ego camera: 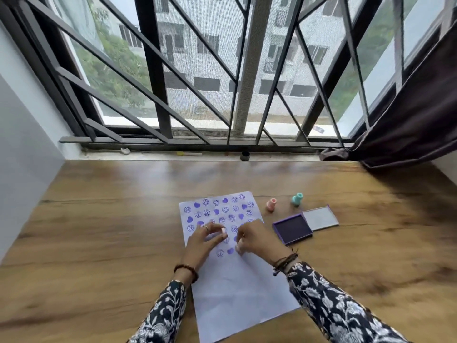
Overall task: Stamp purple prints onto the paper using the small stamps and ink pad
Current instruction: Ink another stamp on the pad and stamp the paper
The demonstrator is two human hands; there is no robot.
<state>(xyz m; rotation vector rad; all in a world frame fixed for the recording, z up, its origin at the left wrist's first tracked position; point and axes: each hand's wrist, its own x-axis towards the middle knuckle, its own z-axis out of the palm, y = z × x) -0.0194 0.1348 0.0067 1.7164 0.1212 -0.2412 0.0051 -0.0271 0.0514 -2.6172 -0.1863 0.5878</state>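
Note:
A white paper point(237, 288) lies on the wooden table, its upper half covered with purple smiley and heart prints point(217, 211). My left hand point(201, 243) rests over the prints and pinches a small pale pink stamp point(223, 232) at its fingertips. My right hand point(257, 240) is beside it, fingers curled down onto the paper; motion blur hides whether it holds anything. A pink stamp point(271, 204) and a teal stamp point(297, 199) stand upright right of the paper. The purple ink pad point(293, 230) lies open with its lid point(321, 217) folded back.
The wooden table point(111, 231) runs to a window sill point(197, 155) with dark metal bars behind it. A dark curtain point(408, 125) hangs at the right. A grey wall borders the left side.

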